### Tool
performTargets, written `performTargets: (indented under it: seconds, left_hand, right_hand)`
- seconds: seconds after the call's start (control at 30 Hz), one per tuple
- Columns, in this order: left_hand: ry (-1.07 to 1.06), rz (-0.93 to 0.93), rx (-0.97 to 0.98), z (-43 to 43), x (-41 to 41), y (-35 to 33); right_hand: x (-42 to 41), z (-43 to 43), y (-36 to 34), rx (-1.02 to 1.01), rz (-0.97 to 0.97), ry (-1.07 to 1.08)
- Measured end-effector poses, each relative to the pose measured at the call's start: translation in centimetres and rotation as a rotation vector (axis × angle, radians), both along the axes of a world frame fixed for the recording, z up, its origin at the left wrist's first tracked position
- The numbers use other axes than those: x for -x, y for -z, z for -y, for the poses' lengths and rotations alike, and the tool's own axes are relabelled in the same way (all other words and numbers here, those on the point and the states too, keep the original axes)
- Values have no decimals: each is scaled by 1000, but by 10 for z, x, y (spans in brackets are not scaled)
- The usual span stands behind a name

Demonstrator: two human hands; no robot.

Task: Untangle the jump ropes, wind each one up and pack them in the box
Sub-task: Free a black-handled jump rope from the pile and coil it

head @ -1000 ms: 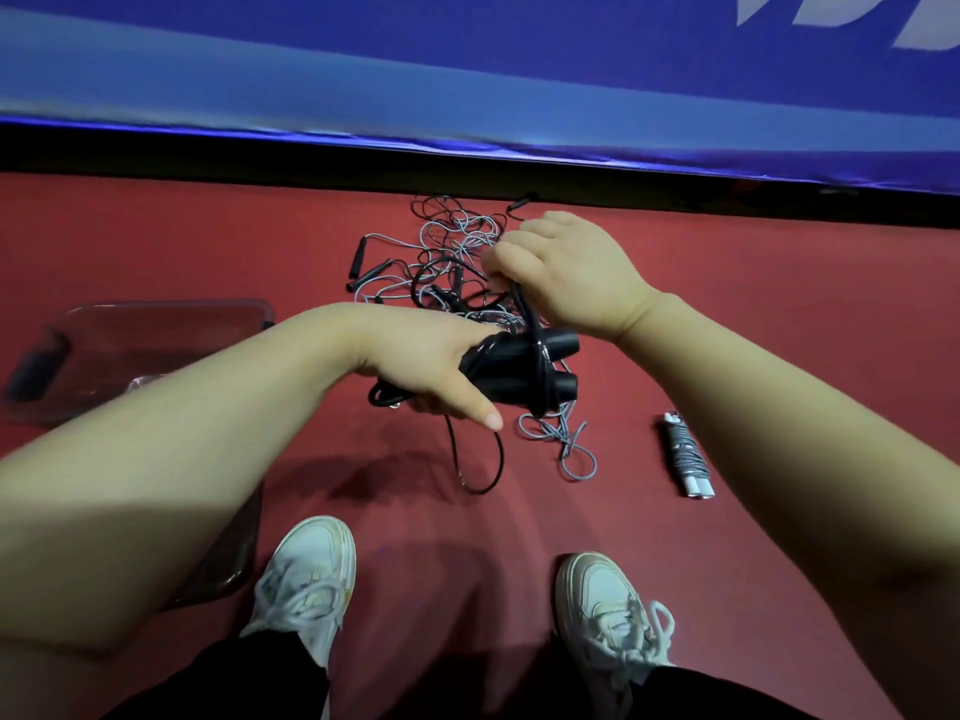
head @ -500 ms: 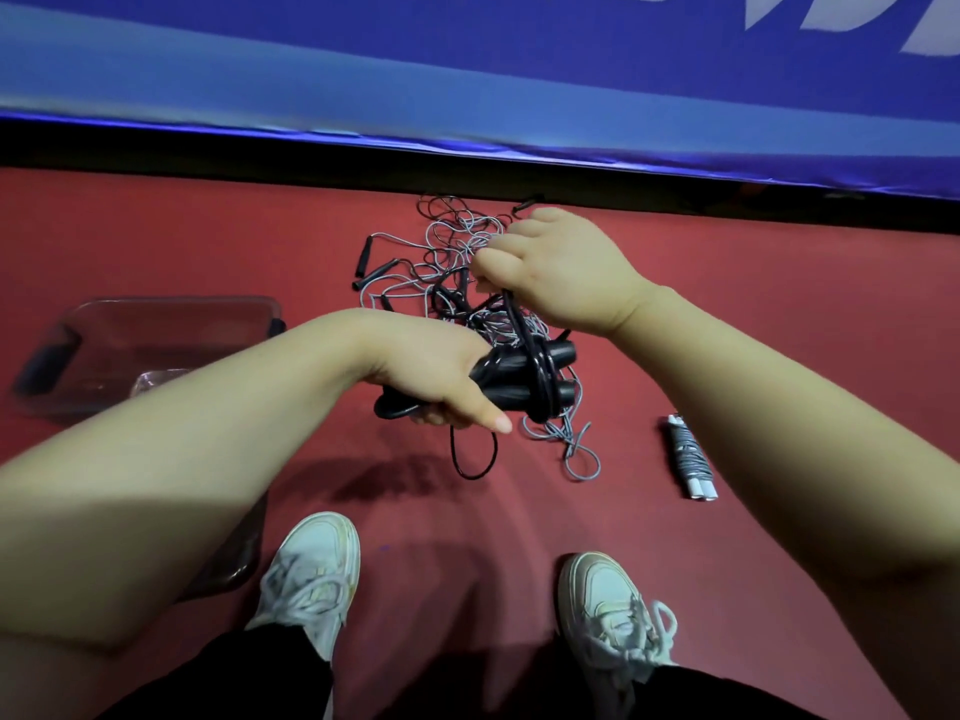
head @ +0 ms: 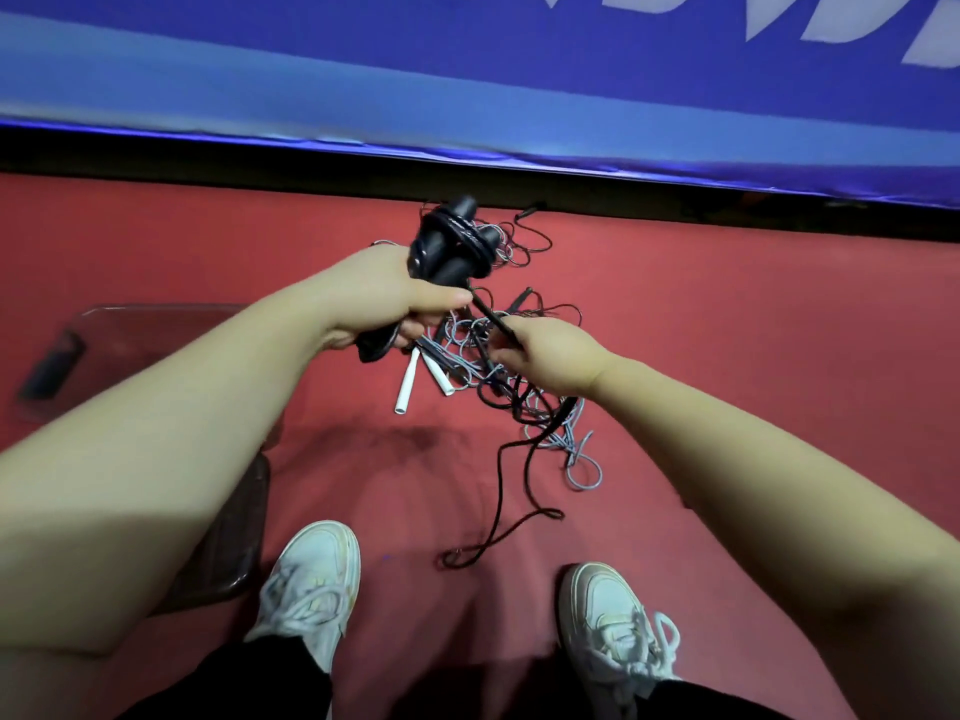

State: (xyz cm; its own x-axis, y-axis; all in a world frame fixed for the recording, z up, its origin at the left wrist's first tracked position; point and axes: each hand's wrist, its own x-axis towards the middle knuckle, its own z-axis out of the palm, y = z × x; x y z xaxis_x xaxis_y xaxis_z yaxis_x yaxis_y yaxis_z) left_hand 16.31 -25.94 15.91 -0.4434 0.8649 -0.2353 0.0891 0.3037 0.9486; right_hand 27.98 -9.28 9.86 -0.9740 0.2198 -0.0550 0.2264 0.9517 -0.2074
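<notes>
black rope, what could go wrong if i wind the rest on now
The loose tail seems to cross the tangled pile below the right hand; pulling may snag it and drag grey cord along. The coils round the black handles in the left hand sit near the handle ends and might slip off.

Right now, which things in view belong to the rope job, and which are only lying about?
For the job: black jump rope, gripped by the left hand, its cord pinched by the right hand; tangled ropes on the floor; clear box.
Not for the job: white shoes; blue banner.
</notes>
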Motion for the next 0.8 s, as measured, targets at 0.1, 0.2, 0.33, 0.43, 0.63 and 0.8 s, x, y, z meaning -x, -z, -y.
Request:
performTargets:
  seconds: [0.1, 0.2, 0.33, 0.43, 0.63, 0.8]
  left_hand:
    - [-238, -1, -18, -5, 15, 13]
    - [-449, -64, 28, 0, 39, 28]
    - [-440, -213, 198, 14, 48, 50]
    - [-287, -453, 339, 15, 42, 51]
    - [124, -567, 444, 1, 13, 46]
    - [367, -582, 527, -1, 5, 49]
  right_hand:
    - [0, 5, 1, -87, -54, 69]
    - [-2, 11, -1, -203, -174, 56]
    - [-2, 10, -31, -284, -183, 5]
    - [-1, 5, -53, -446, -230, -83]
    - [10, 16, -78, -648, -368, -341]
    - [13, 11, -80, -885, -494, -562]
